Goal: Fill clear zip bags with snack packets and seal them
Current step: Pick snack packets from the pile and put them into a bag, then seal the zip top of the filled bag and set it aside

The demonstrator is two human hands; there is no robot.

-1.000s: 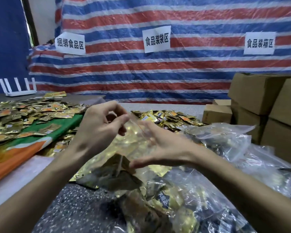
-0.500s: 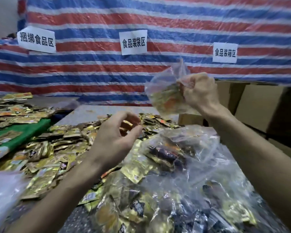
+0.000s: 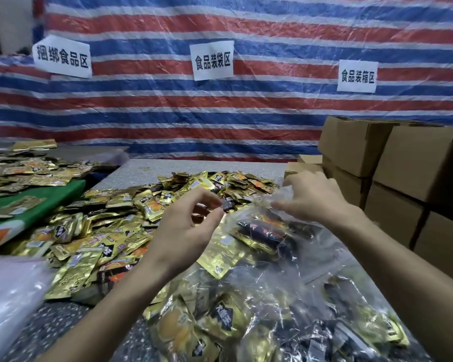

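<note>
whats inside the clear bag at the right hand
Gold and black snack packets show through the clear bag that the right hand grips; those lower in it are covered.

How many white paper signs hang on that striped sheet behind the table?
3 on the striped sheet: the left sign near its left edge, the middle sign roughly central, the right sign above the cardboard boxes. More could lie outside the frame.

A grey speckled worktop [image 3: 194,167] carries a heap of gold packets [image 3: 110,231], filled clear bags [image 3: 285,309] at the near edge, and a green cloth [image 3: 53,202] at left.
</note>
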